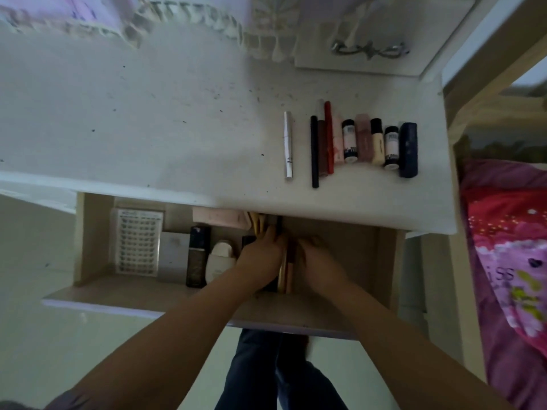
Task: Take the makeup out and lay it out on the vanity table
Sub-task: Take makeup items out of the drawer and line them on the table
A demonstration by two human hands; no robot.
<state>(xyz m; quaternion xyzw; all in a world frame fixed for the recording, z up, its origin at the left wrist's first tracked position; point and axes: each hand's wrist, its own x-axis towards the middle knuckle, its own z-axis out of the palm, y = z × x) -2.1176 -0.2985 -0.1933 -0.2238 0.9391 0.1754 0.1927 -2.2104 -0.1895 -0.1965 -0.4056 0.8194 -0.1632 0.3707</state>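
Both my hands reach into the open drawer point(88, 238) under the white vanity table point(148, 128). My left hand point(262, 251) and my right hand point(318, 257) lie on either side of a bunch of slim gold and dark makeup sticks point(285, 270); the fingers curl toward them, but the grip is in shadow. Also in the drawer are a lash card point(137, 242), a dark bottle point(197, 255), a white bottle point(220, 260) and a pink box point(219, 217). On the table lie a silver tube point(288, 145), pencils point(314, 152), small bottles point(349, 142) and a navy case point(408, 149) in a row.
A mirror tray with a metal ornament point(370, 50) stands at the table's back right. A pink bedspread point(509, 247) lies to the right of the table. The drawer's right part point(355, 250) holds nothing visible. My legs point(278, 371) stand below the drawer front.
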